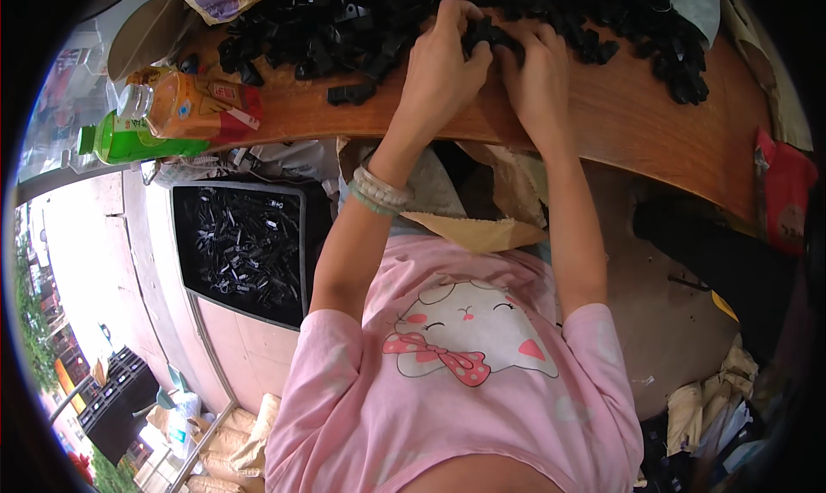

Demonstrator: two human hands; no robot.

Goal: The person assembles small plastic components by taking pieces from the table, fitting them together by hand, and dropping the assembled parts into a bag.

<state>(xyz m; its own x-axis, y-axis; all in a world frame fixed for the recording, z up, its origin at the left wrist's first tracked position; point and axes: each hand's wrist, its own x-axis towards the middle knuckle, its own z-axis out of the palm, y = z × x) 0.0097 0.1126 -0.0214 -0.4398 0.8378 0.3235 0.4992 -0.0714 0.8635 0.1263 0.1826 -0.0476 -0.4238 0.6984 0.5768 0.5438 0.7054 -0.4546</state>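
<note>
I find the fingers of my left hand (440,73) and right hand (537,78) curled and gripping a small black part (489,37) between them, its details largely hidden, above the tabletop (637,119) and inward of its near edge. Loose black pieces (331,50) lie heaped beyond and to both sides of my hands. Near the tabletop's left end I note an orange-coloured bottle (196,106) beside a green bottle (129,138).

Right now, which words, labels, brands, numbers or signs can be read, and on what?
None can be read clearly.
Orange-brown bottle: label print, too small and blurred.
Green bottle: label print, too small.
Red packet at the right edge: pale marks, too blurred.
</note>
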